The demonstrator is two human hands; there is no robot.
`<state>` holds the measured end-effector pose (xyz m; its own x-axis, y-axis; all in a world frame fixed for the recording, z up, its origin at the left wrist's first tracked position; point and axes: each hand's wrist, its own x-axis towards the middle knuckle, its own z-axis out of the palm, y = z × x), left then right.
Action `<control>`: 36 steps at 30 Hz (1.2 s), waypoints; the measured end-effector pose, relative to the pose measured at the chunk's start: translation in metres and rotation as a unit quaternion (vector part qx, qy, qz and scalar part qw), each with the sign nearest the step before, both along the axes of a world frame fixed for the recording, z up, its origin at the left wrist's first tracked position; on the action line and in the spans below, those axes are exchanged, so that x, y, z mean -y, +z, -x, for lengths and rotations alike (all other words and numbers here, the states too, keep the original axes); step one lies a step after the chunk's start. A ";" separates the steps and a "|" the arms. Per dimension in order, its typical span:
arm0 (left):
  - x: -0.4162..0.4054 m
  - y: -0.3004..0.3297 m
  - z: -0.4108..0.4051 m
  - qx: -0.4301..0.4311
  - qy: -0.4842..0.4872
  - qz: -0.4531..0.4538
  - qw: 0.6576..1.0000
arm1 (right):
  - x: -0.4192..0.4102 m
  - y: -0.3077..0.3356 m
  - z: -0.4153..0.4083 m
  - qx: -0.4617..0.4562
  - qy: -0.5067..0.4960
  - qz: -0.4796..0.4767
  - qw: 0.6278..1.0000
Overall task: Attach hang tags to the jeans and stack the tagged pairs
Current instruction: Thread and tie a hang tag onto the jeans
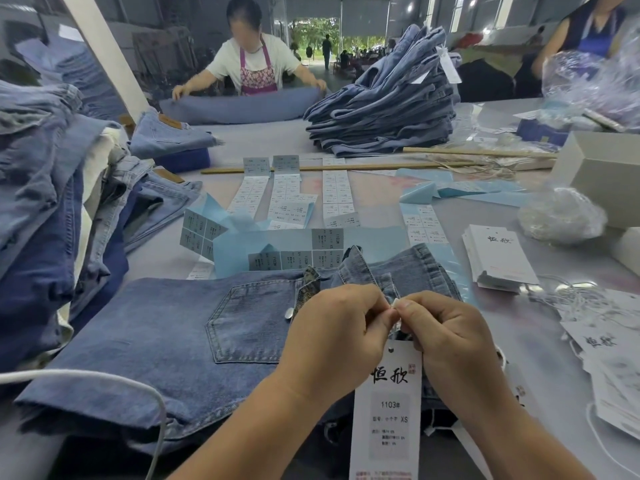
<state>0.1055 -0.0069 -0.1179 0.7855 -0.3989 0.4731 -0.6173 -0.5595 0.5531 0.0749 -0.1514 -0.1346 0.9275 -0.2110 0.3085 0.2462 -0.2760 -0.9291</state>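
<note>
While the left hand and right hand pinch a small white fastener between curled fingertips, 1 hang tag dangles over jeans on the near counter; tagging looks unfinished, stacking remains, untagged pairs wait left.

Two long thin wooden sticks are laid across the grey table; crumpled clear plastic bags are seen beside a white cardboard box.
</note>
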 end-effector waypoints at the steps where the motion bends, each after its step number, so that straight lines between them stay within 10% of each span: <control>1: 0.000 0.000 0.000 0.013 0.001 -0.005 1.000 | 0.000 0.000 -0.001 -0.001 0.000 0.001 1.000; 9: 0.003 -0.006 0.002 0.152 0.018 -0.039 0.987 | 0.001 -0.002 -0.002 -0.002 -0.005 0.001 1.000; 36: -0.004 0.008 -0.009 0.059 -0.149 -0.035 0.986 | 0.015 0.009 -0.008 -0.052 0.203 -0.103 0.972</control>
<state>0.1150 -0.0025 -0.1104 0.5685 -0.6392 0.5179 -0.8186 -0.3770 0.4333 0.0831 -0.1668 -0.1259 0.9713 0.1318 0.1982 0.1974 0.0197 -0.9801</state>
